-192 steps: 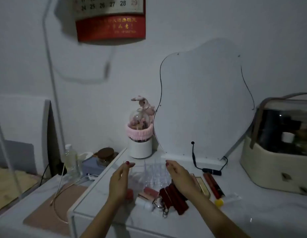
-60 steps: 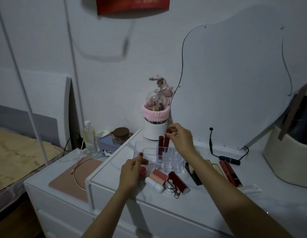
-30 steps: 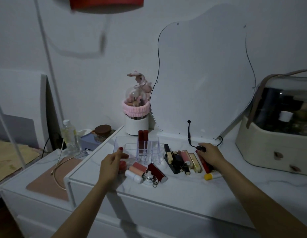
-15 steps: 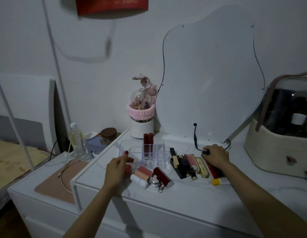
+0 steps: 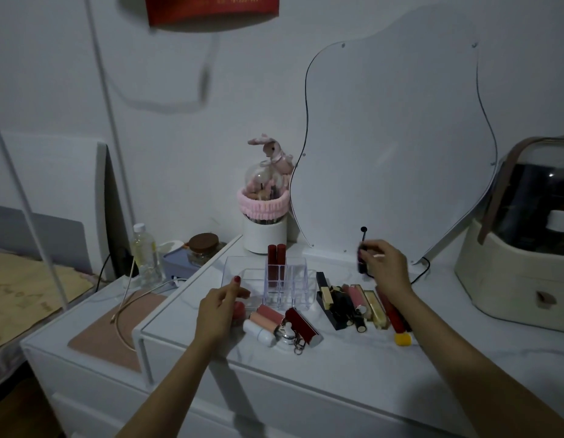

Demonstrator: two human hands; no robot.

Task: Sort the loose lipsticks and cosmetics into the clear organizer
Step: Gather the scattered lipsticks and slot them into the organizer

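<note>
1. Right hand (image 5: 384, 270) is up off the desk (image 5: 353, 368), its grip pinched shut on a dark lipstick tube (image 5: 361, 262), held roughly upright in front of the mirror (image 5: 394, 137) at the desk's back edge.
2. Left hand (image 5: 219, 308) rests at the front-left corner of the clear organizer (image 5: 274, 282), thumb against its wall, fingers curled loosely and wrapped around nothing.
3. That organizer sits toward the left side of the desk, between the front and back edges, and two dark red lipsticks (image 5: 276, 263) stand upright side by side in its back-left slots.
4. Just in front of the organizer, near the desk's front edge, lies a loose cluster: pink tubes (image 5: 268, 317), a white tube (image 5: 258, 331), a dark red case (image 5: 302, 322) and a small silver keychain piece (image 5: 287, 333), all touching or nearly so.
5. A small red item (image 5: 239, 309) peeks out beside the left hand; what it is, hard to tell.
6. To the organizer's right, a second row lies flat on the desk below the raised hand: black and gold tubes (image 5: 334, 301), a pink one (image 5: 356, 295), a gold one (image 5: 375, 308), a long red one (image 5: 392, 311) and a yellow cap (image 5: 403, 338).
7. Far right edge, a cream cosmetics case (image 5: 508, 279) stands well apart from the loose pieces.
8. Back edge, a white brush holder (image 5: 264, 235) with a pink band sits just beside the mirror.
</note>
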